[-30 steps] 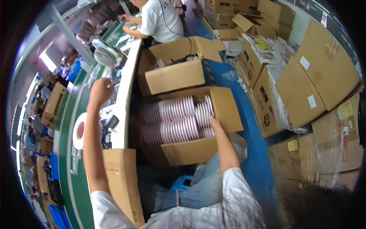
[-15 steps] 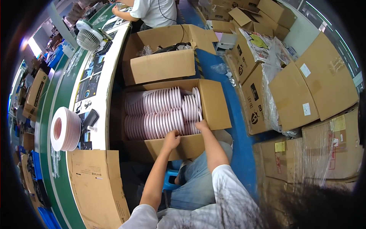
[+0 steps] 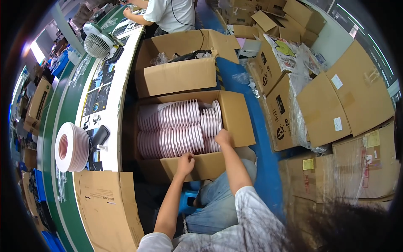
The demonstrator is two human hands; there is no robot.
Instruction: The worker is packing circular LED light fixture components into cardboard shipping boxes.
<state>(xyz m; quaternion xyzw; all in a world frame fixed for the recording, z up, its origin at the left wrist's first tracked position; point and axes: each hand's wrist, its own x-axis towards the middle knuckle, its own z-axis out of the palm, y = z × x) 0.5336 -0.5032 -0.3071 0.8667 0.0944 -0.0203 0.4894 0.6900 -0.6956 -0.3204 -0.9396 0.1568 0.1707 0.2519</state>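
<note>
An open cardboard box (image 3: 237,119) stands in front of me, packed with rows of thin whitish-pink discs (image 3: 180,139) standing on edge. My right hand (image 3: 224,137) is in over the right end of the near row, fingers curled down against the discs (image 3: 211,145) there; whatever they grip is hidden behind the hand. At the near wall of the box is my left hand (image 3: 185,164), its fingers curled together by the rim. What it holds, if anything, does not show. A stack of similar rings (image 3: 72,147) lies on the white table at the left.
Along the left runs a white table (image 3: 112,94) with a fan (image 3: 97,45) and a black device (image 3: 100,135). A second open box (image 3: 180,80) is beyond mine, with a co-worker (image 3: 172,14) behind it. Cartons (image 3: 344,101) pile up on the right. A flap (image 3: 105,206) juts near my left arm.
My left hand has moved slightly nearer to me and left along the box's near rim. My right hand stays at the right-end discs, shifted a little. The box appears slightly lower in view.
</note>
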